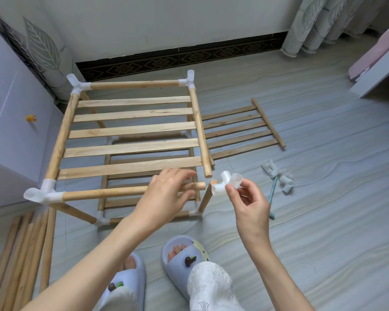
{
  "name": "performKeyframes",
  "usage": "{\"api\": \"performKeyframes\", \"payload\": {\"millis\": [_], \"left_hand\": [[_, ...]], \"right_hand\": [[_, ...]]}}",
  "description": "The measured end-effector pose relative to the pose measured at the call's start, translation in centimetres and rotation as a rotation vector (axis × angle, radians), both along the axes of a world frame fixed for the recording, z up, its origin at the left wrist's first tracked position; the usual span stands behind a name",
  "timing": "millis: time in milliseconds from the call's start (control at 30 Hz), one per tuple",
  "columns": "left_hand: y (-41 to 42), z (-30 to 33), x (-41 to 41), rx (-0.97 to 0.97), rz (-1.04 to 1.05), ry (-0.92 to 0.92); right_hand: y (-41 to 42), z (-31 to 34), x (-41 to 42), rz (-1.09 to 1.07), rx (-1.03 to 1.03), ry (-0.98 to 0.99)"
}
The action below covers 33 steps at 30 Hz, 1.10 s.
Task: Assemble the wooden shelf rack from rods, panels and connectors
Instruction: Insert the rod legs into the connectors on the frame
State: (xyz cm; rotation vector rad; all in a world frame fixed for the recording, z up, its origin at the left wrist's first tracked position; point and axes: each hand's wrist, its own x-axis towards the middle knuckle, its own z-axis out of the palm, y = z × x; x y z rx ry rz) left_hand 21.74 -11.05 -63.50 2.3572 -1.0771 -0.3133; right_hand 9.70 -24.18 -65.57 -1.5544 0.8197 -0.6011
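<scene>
The partly built rack [130,140] stands on the tiled floor [323,221] near the skirting of the far wall, with a drawer unit just beside its left side. White connectors [75,84] cap three of its upper corners; the near right corner is open. The left hand [166,194] grips the front rod [112,194] close to its free end. The right hand [248,205] pinches a loose white connector [227,184] between thumb and fingertips, just beside that rod end and the upright rod [208,195] below it, not seated on either. A spare slatted panel [240,131] lies flat to the right of the rack. Further connectors [279,176] lie on the floor beyond the right hand. Spare rods [20,254] lie bundled at the near left. No legible writing or brand marking is visible on any part.
</scene>
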Motion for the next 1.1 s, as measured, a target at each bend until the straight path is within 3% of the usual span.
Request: {"api": "performKeyframes", "payload": {"millis": [67, 133, 900, 1100], "left_hand": [[-0.2, -0.6, 0.6, 0.212, -0.039, -0.063], [-0.5, -0.9, 1.1, 0.262, -0.041, -0.056], [0.2, -1.5, 1.2, 0.050, -0.065, -0.184], [0.1, -1.3, 1.1, 0.023, -0.059, -0.156]], "right_hand": [[-0.3, -0.3, 0.1, -0.022, -0.029, 0.014], [-0.4, -0.2, 0.3, -0.021, -0.029, 0.001], [-0.3, -0.1, 2.2, 0.213, -0.105, -0.026], [0.8, -0.5, 2.6, 0.136, 0.016, -0.096]]}}
